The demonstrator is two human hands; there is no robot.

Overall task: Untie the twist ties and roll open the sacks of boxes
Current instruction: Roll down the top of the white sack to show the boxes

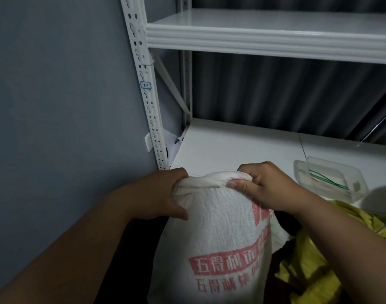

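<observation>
A white woven sack [216, 229] with red printed characters stands upright in front of me, its top edge rolled into a thick rim. My left hand [163, 196] grips the left side of that rim, thumb on the sack's front. My right hand [268, 187] pinches the right side of the rim, fingers curled over it. The sack's contents are hidden. A clear plastic container [332, 181] holding green twist ties [328, 181] sits on the shelf to the right.
A white metal shelf [231, 141] lies behind the sack, with another shelf board [264, 40] above. The slotted upright post [148, 91] stands at the left beside a grey wall. A yellow sack [314, 260] lies crumpled at the lower right.
</observation>
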